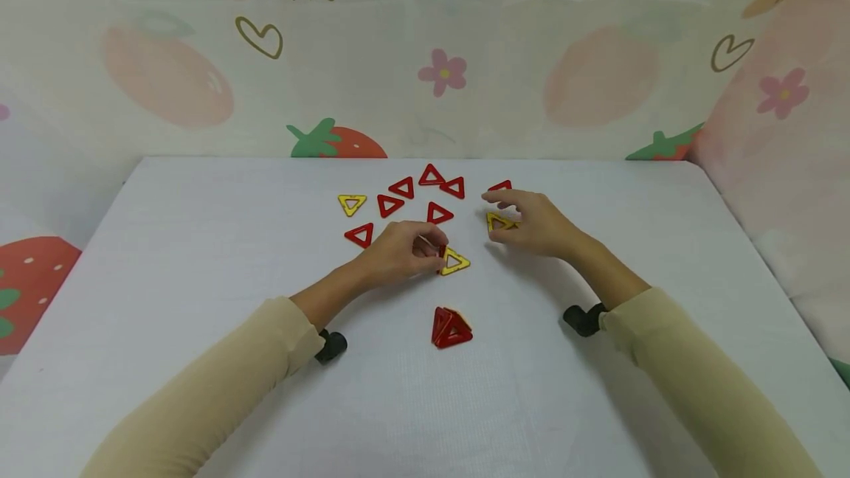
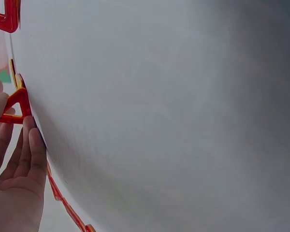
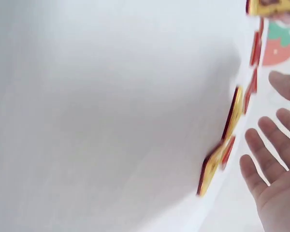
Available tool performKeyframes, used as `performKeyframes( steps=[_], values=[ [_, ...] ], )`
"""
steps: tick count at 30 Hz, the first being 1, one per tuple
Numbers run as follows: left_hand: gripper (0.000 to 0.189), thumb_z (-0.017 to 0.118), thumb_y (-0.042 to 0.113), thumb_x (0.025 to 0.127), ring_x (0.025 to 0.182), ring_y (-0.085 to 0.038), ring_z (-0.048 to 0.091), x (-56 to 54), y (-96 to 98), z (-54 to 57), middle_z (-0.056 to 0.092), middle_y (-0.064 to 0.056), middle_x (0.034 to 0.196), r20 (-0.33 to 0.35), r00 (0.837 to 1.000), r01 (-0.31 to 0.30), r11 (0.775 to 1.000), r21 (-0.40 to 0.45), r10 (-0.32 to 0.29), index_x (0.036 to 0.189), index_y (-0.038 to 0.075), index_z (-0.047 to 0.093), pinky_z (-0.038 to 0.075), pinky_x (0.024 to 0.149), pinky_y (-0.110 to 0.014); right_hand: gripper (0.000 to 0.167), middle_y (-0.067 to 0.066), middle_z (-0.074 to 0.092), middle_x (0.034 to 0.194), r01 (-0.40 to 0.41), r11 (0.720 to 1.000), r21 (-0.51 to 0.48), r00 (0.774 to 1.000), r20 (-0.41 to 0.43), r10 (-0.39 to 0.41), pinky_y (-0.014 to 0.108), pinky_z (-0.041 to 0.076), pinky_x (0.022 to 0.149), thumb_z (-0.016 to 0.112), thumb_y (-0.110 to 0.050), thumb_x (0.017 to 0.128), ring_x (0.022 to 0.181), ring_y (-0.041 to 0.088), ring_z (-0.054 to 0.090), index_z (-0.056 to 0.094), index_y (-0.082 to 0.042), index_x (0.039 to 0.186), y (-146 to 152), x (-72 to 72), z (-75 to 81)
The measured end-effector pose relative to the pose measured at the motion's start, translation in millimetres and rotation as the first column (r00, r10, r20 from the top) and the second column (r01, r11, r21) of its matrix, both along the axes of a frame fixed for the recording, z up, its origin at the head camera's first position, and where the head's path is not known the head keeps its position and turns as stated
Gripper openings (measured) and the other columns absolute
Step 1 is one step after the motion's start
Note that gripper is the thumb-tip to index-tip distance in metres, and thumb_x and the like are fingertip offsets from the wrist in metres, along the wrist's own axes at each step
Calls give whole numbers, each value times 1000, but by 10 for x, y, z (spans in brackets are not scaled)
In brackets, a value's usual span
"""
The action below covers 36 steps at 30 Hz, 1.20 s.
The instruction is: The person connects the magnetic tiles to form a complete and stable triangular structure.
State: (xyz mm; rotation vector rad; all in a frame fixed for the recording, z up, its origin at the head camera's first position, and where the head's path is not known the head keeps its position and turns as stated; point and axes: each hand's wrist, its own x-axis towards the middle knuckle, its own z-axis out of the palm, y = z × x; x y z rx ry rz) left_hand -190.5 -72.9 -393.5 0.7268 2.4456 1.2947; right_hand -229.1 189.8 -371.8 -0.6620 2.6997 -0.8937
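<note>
My left hand [image 1: 402, 251] pinches a red triangular magnetic tile [image 2: 25, 104] upright between thumb and fingers. Against it stands a yellow triangular magnetic tile [image 1: 465, 262], its face toward me. Over on the right, my right hand [image 1: 541, 223] hovers with fingers spread, holding nothing. Yellow tiles [image 3: 234, 113] are beneath and beside that hand; one yellow tile [image 1: 489, 223] is partly hidden by its thumb and fingers. Nearer to me, a small red pyramid [image 1: 454, 343] of joined triangular tiles stands on the white table.
Several loose red triangles [image 1: 390, 212] lie beyond my left hand, with a yellow triangle [image 1: 342, 200] at their left. Another red triangle [image 1: 501, 184] shows just past my right fingertips. A patterned cloth [image 1: 491, 35] hangs behind the white table [image 1: 199, 279].
</note>
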Motion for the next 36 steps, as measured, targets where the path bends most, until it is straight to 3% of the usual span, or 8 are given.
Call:
performKeyframes(
  steps=[6, 11, 23, 32, 36],
  values=[
    [30, 77, 11, 88, 91, -16, 65, 8, 10, 10, 68, -6, 106, 3, 1000, -5, 1000, -10, 5, 115, 2, 68, 53, 84, -26, 64, 15, 57, 138, 23, 999, 41, 998, 55, -25, 56, 38, 107, 74, -12, 87, 130, 33, 47, 49, -10, 146, 157, -88, -58],
    [29, 76, 11, 88, 91, -16, 64, 2, 10, 6, 68, -6, 106, 4, 1000, -1, 1000, -13, 1, 115, 2, 67, 53, 84, -26, 59, 13, 61, 135, 12, 999, 36, 999, 48, -14, 52, 31, 113, 73, -6, 87, 133, 30, 47, 51, -4, 142, 191, -91, -99],
    [28, 76, 11, 88, 90, -17, 63, 0, 12, -1, 68, -5, 105, 11, 1000, -5, 1000, -15, 6, 114, 2, 67, 53, 83, -26, 58, 13, 63, 133, 23, 999, 47, 999, 42, -25, 57, 25, 115, 73, -7, 88, 135, 31, 46, 52, -6, 141, 163, -82, -98],
    [29, 76, 11, 88, 90, -16, 63, 6, 17, 5, 67, -5, 104, 17, 1000, -12, 1000, -17, 12, 114, 2, 67, 53, 82, -24, 61, 14, 63, 133, 32, 999, -14, 998, 56, -31, 49, 40, 108, 76, -5, 87, 128, 32, 55, 50, -5, 142, 192, -93, -135],
    [29, 76, 11, 88, 90, -16, 63, 7, 14, 5, 67, -5, 105, 17, 1000, -10, 1000, -16, 10, 114, 2, 67, 53, 82, -25, 61, 14, 64, 131, 22, 999, -30, 998, 52, -21, 48, 41, 107, 76, -5, 86, 125, 32, 57, 51, -5, 142, 192, -100, -150]
  ],
)
